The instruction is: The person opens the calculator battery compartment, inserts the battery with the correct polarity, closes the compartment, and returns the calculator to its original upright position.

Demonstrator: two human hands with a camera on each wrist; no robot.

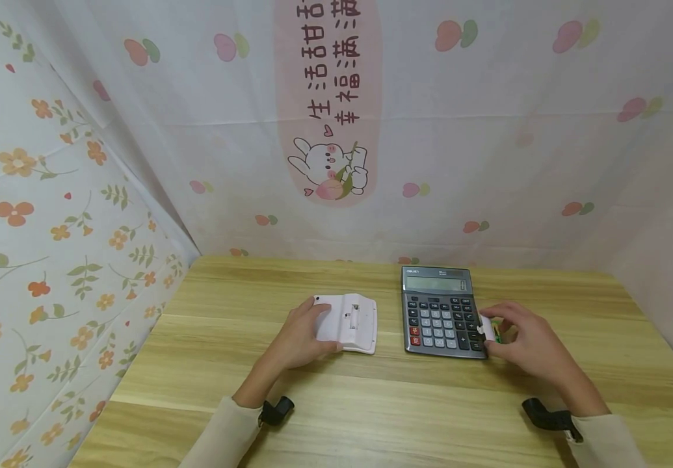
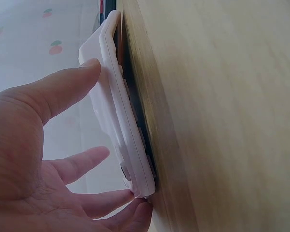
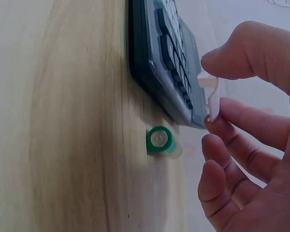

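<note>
A white calculator (image 1: 331, 318) lies face down with a small open battery slot in its back; its keys show on the underside in the left wrist view. My left hand (image 1: 300, 336) holds it at its left end, thumb (image 2: 82, 75) on the near edge and fingertips at the far one. Between thumb and fingers my right hand (image 1: 526, 338) pinches a small white battery cover (image 3: 213, 99), over the right edge of a dark grey calculator (image 1: 438, 315). Below that hand a green battery (image 3: 159, 139) lies on the table beside the grey calculator.
The wooden table (image 1: 371, 403) ends at a printed cloth backdrop (image 1: 459, 143). Another flowered cloth (image 1: 49, 227) hangs along the left side. Dark wrist mounts (image 1: 277, 411) sit on both forearms.
</note>
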